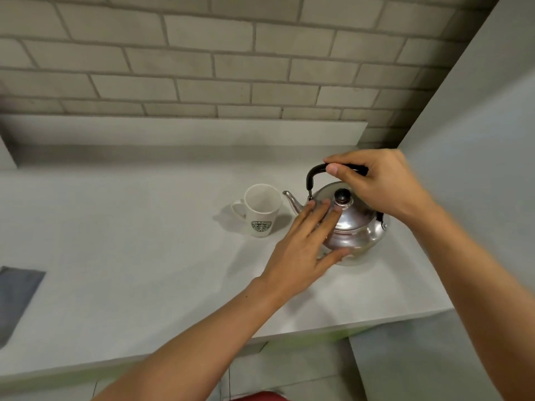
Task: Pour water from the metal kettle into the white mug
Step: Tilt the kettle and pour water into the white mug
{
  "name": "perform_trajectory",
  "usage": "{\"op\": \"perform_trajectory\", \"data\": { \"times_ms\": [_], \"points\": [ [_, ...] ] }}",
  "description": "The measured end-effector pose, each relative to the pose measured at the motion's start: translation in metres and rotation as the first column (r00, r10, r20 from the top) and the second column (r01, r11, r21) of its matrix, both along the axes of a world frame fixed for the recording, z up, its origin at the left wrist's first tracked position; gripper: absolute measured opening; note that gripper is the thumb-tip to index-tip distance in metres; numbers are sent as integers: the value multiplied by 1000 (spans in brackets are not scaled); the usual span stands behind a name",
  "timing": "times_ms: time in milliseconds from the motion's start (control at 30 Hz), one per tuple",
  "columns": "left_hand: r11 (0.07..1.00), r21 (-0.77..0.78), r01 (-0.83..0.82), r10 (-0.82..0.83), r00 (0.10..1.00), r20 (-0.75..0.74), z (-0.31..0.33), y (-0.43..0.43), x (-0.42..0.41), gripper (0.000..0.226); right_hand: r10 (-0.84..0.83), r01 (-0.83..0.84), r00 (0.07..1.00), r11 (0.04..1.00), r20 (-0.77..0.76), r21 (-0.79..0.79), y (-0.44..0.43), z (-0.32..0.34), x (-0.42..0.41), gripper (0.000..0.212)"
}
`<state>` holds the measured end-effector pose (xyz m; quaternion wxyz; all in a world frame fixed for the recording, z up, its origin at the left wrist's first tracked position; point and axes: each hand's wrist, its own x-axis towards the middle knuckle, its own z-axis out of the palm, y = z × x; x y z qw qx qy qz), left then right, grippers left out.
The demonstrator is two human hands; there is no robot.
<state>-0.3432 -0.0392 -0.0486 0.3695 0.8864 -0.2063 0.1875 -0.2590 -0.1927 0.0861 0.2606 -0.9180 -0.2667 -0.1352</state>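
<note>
While the right hand (376, 183) is wrapped around the black handle (312, 175) of the metal kettle (350, 227), the head view shows the left hand (301, 250) spread flat, fingertips resting on the lid (347, 209) near its knob. The kettle sits toward the counter's (144, 241) right edge. Its spout (291, 198) points left at the white mug (262, 209), which stands upright just beside it, so tipping leftward should carry water into the mug.
</note>
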Motion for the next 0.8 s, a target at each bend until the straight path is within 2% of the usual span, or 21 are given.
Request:
{"op": "perform_trajectory", "data": {
  "times_ms": [467,567,800],
  "points": [
    [987,-160,13,-16,1000,-14,2,8,5,75,49,-62,997,970,-60,-236,42,32,17,22],
    [977,-211,13,-5,999,38,2,10,6,74,38,-58,996,962,-80,-267,48,37,18,21],
    [970,-242,21,-14,999,29,3,13,7,74,34,-70,993,936,-110,-344,64,46,22,22]
  ]
}}
